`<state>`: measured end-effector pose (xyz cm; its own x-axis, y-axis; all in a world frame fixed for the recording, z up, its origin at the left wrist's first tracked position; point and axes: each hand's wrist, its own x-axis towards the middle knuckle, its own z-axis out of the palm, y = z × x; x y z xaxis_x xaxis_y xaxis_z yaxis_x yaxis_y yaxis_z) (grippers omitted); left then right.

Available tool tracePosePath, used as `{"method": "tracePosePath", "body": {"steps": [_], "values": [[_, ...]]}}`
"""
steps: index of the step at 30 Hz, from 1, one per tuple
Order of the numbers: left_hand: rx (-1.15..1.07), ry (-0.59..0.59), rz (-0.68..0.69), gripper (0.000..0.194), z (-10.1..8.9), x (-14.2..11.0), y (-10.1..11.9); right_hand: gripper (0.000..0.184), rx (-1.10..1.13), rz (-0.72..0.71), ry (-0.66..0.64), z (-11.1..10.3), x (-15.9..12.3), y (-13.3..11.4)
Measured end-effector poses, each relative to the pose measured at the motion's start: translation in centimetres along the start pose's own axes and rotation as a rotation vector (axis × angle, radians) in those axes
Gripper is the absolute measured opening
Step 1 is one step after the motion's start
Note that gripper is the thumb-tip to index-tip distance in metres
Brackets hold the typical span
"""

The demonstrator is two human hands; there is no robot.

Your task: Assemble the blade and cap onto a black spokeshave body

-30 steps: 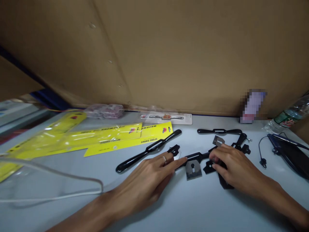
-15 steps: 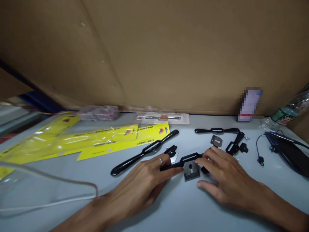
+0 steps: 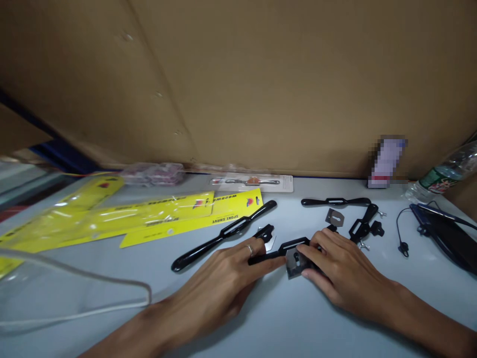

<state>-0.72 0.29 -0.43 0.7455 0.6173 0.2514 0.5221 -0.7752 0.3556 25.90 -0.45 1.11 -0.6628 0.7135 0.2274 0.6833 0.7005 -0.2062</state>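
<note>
My left hand (image 3: 236,266) is closed around the left handle of a black spokeshave body (image 3: 286,246), its index finger reaching the blade. In front of the body's slot is a grey metal spokeshave blade (image 3: 293,268) with a keyhole-shaped opening. My right hand (image 3: 345,271) pinches the blade's right side between thumb and index finger, hiding part of it and the body's right handle. Just beyond my left fingers are a black cap piece (image 3: 265,232) and another blade (image 3: 271,243). Behind my left hand lies another black spokeshave body (image 3: 223,236).
Farther back lie a spokeshave body (image 3: 335,201), a blade (image 3: 335,217), another body (image 3: 361,226), a cap (image 3: 377,228) and small screws (image 3: 364,245). Yellow packaging cards (image 3: 190,219) spread left, near a pale cable (image 3: 93,277). A bottle (image 3: 441,176) and dark pouch (image 3: 443,233) are right.
My right thumb and index finger have closed in on the blade, with the hand shifting slightly. The blade has moved a little right; my left hand keeps its hold.
</note>
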Motion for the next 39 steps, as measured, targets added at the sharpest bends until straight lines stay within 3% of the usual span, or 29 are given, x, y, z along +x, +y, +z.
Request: {"method": "tracePosePath", "body": {"steps": [11, 20, 24, 28, 35, 37, 39], "values": [[0.059, 0.01, 0.027, 0.063, 0.2, 0.1, -0.3, 0.023, 0.103, 0.069, -0.048, 0.0, 0.1, -0.1], [0.039, -0.047, -0.035, 0.068, -0.1, 0.4, 0.5, 0.028, 0.123, 0.084, -0.054, 0.3, -0.1, 0.2], [0.056, -0.055, -0.051, 0.07, -0.3, 0.5, 0.7, 0.033, 0.133, 0.091, -0.038, 0.5, -0.2, 0.4], [0.051, -0.081, -0.066, 0.073, -0.5, 0.5, 0.9, 0.024, 0.143, 0.058, 0.033, 0.5, -0.4, 0.5], [0.086, -0.099, -0.076, 0.075, -0.6, 0.7, 0.9, 0.024, 0.012, 0.002, 0.257, -1.3, -0.9, 3.0], [0.091, -0.096, -0.074, 0.075, -0.6, 0.6, 0.9, 0.024, -0.008, 0.049, 0.252, -2.2, -0.9, 4.1], [0.092, -0.078, -0.064, 0.075, -0.5, 0.5, 0.8, 0.022, -0.016, 0.113, 0.161, -3.0, -0.9, 4.7]]}}
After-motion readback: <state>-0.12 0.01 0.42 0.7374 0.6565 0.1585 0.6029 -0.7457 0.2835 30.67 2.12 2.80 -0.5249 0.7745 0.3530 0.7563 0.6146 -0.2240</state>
